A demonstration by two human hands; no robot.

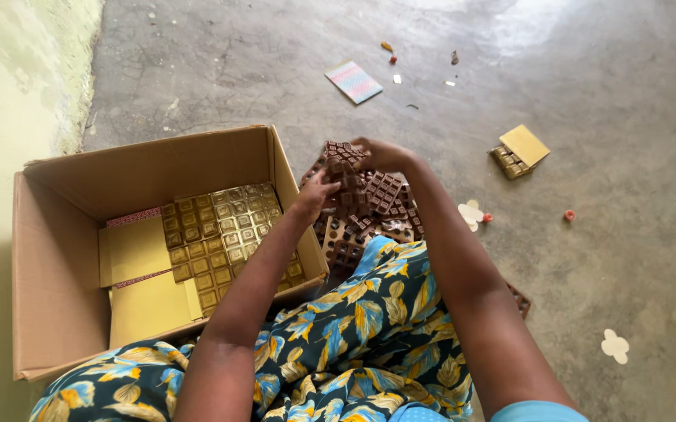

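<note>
Seen beside the cardboard box's [57, 258] right wall: left hand [316, 191] and right hand [381, 154], closed apparently on one brown moulded tray [346, 164] atop the heap [369, 211], right hand gripping its far edge.

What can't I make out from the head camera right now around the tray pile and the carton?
- Left hand and right hand: fingertips buried in the brown trays, so each grip is unclear.
- Tray pile's near side: hidden by the forearms and patterned cloth.
- Cardboard box: near inside corner blocked by its own wall.
- Small floor bits: too small to identify.
</note>
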